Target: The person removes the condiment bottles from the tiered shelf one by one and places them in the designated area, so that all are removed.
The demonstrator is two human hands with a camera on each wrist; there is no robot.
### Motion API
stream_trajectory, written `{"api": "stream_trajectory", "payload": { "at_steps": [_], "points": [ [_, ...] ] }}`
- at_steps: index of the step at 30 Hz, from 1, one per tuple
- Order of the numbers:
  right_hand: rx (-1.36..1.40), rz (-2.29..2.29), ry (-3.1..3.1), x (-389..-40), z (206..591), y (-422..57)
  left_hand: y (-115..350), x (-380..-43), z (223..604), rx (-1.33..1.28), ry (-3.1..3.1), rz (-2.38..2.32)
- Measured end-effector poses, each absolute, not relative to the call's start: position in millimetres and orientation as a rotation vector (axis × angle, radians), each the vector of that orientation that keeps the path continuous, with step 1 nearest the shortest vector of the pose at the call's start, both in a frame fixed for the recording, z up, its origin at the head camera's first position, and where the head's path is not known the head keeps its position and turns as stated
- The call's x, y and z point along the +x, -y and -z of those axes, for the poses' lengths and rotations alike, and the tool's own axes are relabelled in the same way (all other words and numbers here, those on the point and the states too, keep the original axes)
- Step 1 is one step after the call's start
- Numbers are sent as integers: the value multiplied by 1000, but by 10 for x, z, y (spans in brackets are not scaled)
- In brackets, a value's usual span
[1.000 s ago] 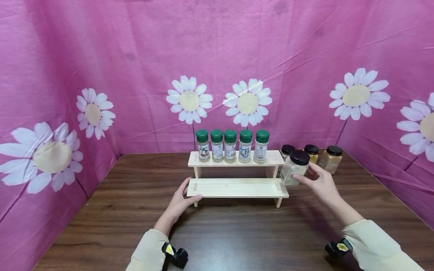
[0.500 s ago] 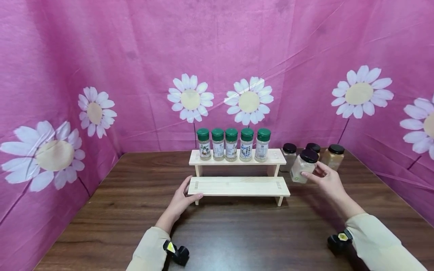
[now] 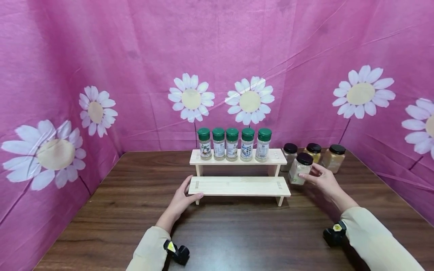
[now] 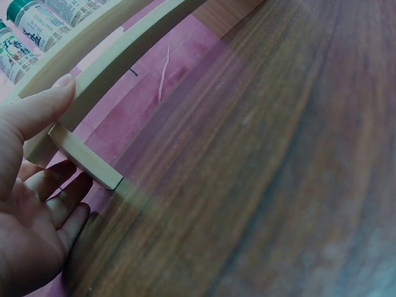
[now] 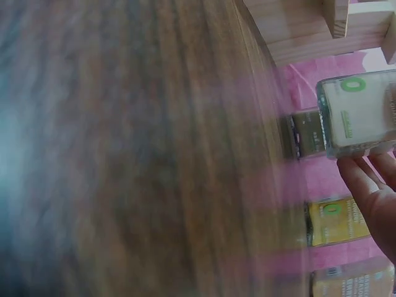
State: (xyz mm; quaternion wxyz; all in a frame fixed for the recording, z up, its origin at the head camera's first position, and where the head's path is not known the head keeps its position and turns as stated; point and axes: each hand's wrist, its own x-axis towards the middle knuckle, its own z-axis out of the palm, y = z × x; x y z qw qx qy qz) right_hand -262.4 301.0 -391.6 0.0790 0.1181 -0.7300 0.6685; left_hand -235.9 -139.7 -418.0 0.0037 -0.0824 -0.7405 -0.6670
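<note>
My right hand (image 3: pixel 323 182) grips a square glass jar (image 3: pixel 297 172) of pale powder with a black lid, just right of the two-tier wooden rack (image 3: pixel 237 186). In the right wrist view, this jar (image 5: pixel 359 117) shows a green mark on its side, and the fingers lie along it. My left hand (image 3: pixel 179 201) holds the left end of the lower shelf. In the left wrist view the thumb presses the shelf's edge, with the other fingers near the leg (image 4: pixel 86 158). Several green-capped spice bottles (image 3: pixel 232 145) stand in a row on the upper shelf.
Behind the held jar stand three more black-lidded jars: a greyish one (image 3: pixel 289 156), a yellow one (image 3: pixel 313 150) and a tan one (image 3: pixel 333 159). The dark wooden table (image 3: pixel 230 233) meets a pink daisy-printed cloth (image 3: pixel 217 56) at the back and sides.
The right hand has carried the jar slightly right, away from the rack's right end, and it is more upright now. The left hand has kept its hold on the rack.
</note>
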Motion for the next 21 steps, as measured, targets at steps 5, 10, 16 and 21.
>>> {"api": "stream_trajectory", "payload": {
  "at_steps": [5,10,16,21],
  "points": [
    [377,-2063,2189,-2662,3964,-3000,1392,-2353,4165,-257,2324,2086],
    [408,-2111,2146,-2666,4005,-2977,1391,-2352,4160,-263,2328,2091],
    [379,-2103,2169,-2668,4031,-2970,1395,-2350,4165,-284,2333,2079],
    [308,-2029,2279,-2674,4042,-2976,1399,-2355,4170,-311,2305,2112]
  ]
}}
